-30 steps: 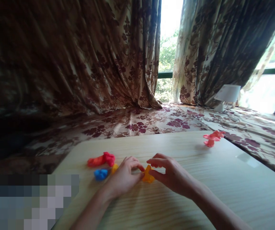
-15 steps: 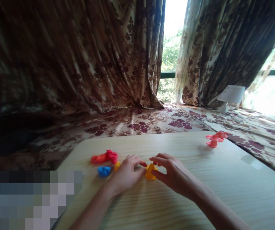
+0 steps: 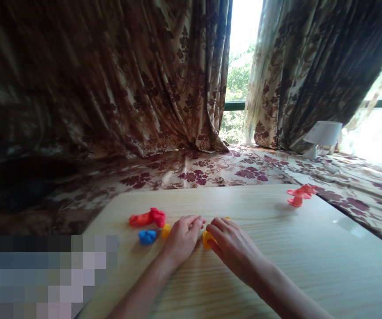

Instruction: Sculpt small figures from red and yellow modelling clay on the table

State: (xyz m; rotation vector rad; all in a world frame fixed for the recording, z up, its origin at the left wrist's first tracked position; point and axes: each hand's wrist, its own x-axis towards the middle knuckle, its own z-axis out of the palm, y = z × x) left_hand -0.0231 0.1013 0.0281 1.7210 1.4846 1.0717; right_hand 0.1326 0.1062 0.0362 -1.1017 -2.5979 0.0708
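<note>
A yellow lump of modelling clay (image 3: 207, 239) rests on the table between my hands. My right hand (image 3: 232, 241) curls over it, thumb low and fingers bent against its top and side, hiding part of it. Just left of the lump, my left hand (image 3: 185, 237) is closed, thumb and fingers pressed together; whether anything is in them I cannot make out. A small yellow bit (image 3: 227, 218) peeks out behind my right knuckles. Beside my left wrist lies another yellow clay piece (image 3: 165, 231), partly covered by the hand.
Left of my hands lie a blue clay piece (image 3: 147, 237) and a red-and-orange clay piece (image 3: 147, 217). A coral-coloured clay figure (image 3: 300, 195) stands near the far right of the pale wooden table (image 3: 277, 274). Beyond are a patterned cloth, curtains and a white lamp (image 3: 324, 134).
My right hand has turned and closed down over the yellow clay. The left fingers have drawn together and lifted slightly away from it. The whole view has shifted a little.
</note>
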